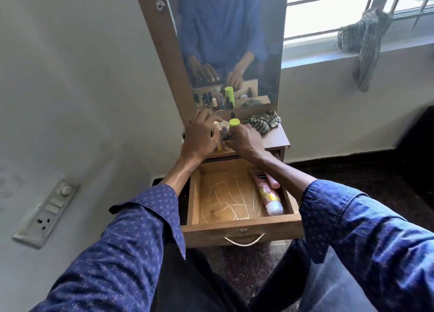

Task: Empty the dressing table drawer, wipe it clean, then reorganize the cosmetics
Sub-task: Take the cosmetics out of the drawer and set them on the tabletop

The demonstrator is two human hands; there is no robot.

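The wooden drawer [242, 223] stands pulled out below the dressing table top [274, 139]. Two pink tubes [267, 194] lie along its right side; the rest of its floor is bare with pale streaks. Both hands are up on the table top over a cluster of small cosmetic bottles. My left hand [202, 135] curls round some of them, including a pale patterned item [57, 124]. My right hand [244, 140] curls its fingers round small bottles at the base of a bottle with a lime-green cap [234, 122]. The mirror shows several nail-polish bottles beneath the hands.
A striped green cloth [263, 122] lies crumpled on the table top's right half. The mirror [225, 41] rises behind. A wall is on the left with a switch panel [47, 210]. On the window sill at the right hangs another striped cloth [362, 43].
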